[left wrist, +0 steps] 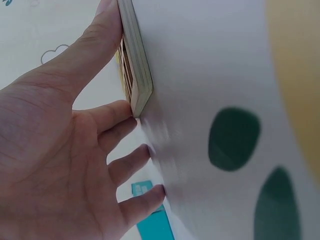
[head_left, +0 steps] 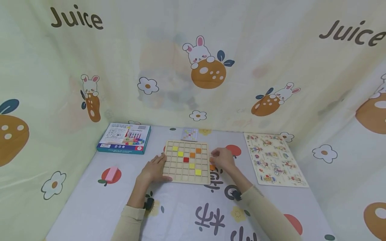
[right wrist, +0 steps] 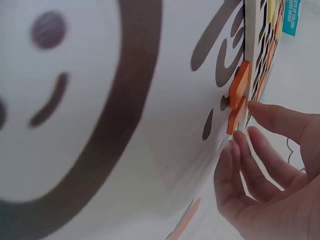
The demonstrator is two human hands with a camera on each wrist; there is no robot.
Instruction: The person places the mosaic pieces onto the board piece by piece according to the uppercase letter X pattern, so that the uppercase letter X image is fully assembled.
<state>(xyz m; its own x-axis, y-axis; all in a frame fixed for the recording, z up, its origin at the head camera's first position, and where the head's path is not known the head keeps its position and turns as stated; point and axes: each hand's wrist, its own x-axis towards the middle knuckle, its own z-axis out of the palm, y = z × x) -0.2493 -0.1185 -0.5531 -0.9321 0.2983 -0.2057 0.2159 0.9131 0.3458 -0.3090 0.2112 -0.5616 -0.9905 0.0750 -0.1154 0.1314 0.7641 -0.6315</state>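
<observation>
A light wooden grid board [head_left: 178,177] lies on the table, with yellow, orange and red square tiles in some cells. My left hand [head_left: 154,169] rests against its left side, fingers fairly straight and thumb along the near edge. In the left wrist view, the thumb and index finger touch the board's edge [left wrist: 136,65] near a corner. At the right side, my right hand [head_left: 223,159] pinches an orange tile [right wrist: 236,119] between thumb and fingertips. Another orange tile [right wrist: 240,84] lies right beside it, next to the board; the fingers partly cover this spot in the head view.
Behind the board lies a small pattern card [head_left: 189,134]. A boxed set [head_left: 123,138] sits at the back left, and a pink block [head_left: 112,174] lies in front of it. On the right is a picture puzzle board [head_left: 274,160]. Printed curtains surround the table.
</observation>
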